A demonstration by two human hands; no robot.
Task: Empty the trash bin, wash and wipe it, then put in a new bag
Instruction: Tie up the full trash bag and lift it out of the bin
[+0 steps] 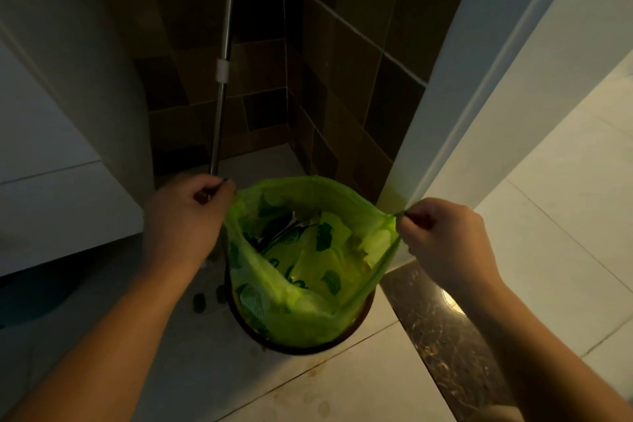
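The green bag (308, 260), with crumpled waste inside, is pinched at its left edge by the left hand (185, 216) and at its right edge by the right hand (442, 240), stretched open. It sits in the dark trash bin (301, 343) on the floor. Behind, what seems a mop handle (224, 55) is leaned against the tiled wall (342, 62).

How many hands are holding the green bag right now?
2. The left hand pinches the green bag at its left rim, and the right hand pinches the right rim, both above the bin. None seem hidden.
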